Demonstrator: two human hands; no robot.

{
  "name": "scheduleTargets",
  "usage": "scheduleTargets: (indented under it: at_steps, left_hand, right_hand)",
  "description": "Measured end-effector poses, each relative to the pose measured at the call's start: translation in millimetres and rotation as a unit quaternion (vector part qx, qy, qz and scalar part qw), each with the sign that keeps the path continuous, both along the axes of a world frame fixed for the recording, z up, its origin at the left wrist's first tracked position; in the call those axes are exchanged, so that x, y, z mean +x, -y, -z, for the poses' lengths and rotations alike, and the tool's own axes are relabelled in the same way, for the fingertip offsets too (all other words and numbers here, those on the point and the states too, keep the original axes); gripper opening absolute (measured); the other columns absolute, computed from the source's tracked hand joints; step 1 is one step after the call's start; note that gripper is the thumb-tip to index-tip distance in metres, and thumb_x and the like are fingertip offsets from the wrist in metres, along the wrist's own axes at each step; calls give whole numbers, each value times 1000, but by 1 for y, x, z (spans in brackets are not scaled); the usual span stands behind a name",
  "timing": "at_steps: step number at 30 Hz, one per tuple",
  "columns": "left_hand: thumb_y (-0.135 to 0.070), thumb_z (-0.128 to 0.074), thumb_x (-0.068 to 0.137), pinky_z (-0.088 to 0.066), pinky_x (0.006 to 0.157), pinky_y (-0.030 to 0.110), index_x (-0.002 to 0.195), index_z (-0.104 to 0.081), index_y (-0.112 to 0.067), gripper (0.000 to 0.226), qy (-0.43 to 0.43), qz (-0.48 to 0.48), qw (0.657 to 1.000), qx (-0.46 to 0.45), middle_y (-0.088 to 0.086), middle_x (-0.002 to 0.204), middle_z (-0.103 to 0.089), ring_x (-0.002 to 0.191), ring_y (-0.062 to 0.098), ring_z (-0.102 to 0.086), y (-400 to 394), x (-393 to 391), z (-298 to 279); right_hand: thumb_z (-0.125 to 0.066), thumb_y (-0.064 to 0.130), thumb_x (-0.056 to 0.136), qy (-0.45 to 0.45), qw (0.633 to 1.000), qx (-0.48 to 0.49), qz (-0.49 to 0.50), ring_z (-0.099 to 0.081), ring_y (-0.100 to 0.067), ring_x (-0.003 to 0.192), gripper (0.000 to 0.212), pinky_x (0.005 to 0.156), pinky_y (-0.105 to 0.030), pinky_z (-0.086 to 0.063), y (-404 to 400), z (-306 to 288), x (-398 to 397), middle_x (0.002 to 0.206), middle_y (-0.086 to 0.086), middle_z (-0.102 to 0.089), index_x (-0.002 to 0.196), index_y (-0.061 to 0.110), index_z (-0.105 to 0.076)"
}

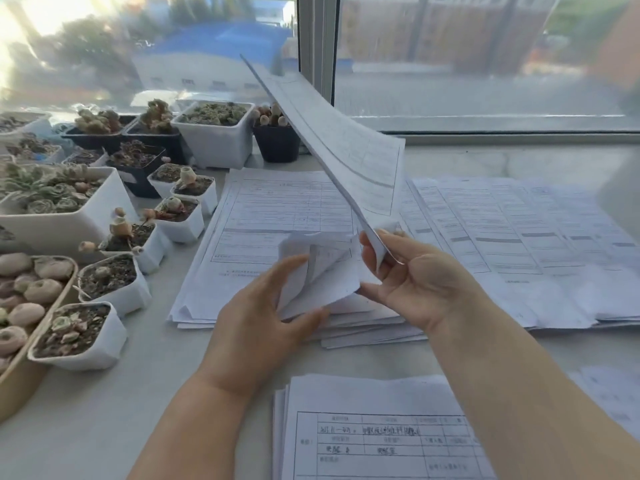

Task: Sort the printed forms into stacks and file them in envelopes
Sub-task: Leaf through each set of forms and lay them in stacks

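Right hand point(408, 278) has a lifted form point(332, 140) by its lower corner, and that sheet sails up toward the top centre of the frame, bowed and edge-on. The risk, as I judge it: a pinch that small on a page that long lets it flop or slip, and it could sweep into the succulent pots point(211, 133) crowded along the left of the worktop point(138, 393), or land on the wrong pile. Left hand point(273, 306) is in the curled corners of the middle stack point(263, 216); tug carelessly there and a crease or tear looks likely. Now the fingers: on the right, thumb and forefinger are closed tight on the sheet's corner, the rest loosely curled below. On the left, thumb and fingers are partly apart, gripping the rumpled page ends between them. Another spread of forms point(519, 244) lies centre right, one more stack point(381, 431) at the bottom edge. No envelopes in sight
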State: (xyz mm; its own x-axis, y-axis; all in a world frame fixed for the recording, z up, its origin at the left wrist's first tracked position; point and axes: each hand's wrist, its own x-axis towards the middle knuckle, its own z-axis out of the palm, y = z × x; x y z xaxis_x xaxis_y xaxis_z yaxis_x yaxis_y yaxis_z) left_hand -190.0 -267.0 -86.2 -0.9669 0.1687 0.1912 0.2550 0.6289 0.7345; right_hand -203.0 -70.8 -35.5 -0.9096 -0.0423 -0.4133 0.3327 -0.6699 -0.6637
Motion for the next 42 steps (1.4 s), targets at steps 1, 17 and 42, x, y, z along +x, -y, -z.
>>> scheduleTargets:
  at_steps: [1,17,42]
  left_hand:
    - [-35,-74,77,-44,83,21,134,-27,-61,78,-13,4,1000,-1,-25,101,-59,98,-1,-57,0,0,1]
    - [-19,-42,101,-39,67,6,95,-62,-17,21,-75,-248,916,308,-9,77,-59,68,-10,-53,4,-4,-8]
    - [-66,-43,77,0,118,37,137,-47,-37,66,30,-24,987,-156,-8,155,-27,144,11,-16,-3,-10,14]
  right_hand:
    - [-57,5,92,-5,1000,15,-4,-67,-12,58,18,68,-47,-58,2,-2,-2,73,-5,-67,77,12,-63]
    - [-64,3,87,-41,854,518,39,-63,-11,51,20,45,-22,-53,-73,-47,19,59,-3,-65,68,10,-62]
    - [-61,12,90,-19,851,511,-118,-66,-11,61,8,54,-21,-51,-48,-29,129,74,-3,-74,94,17,-66]
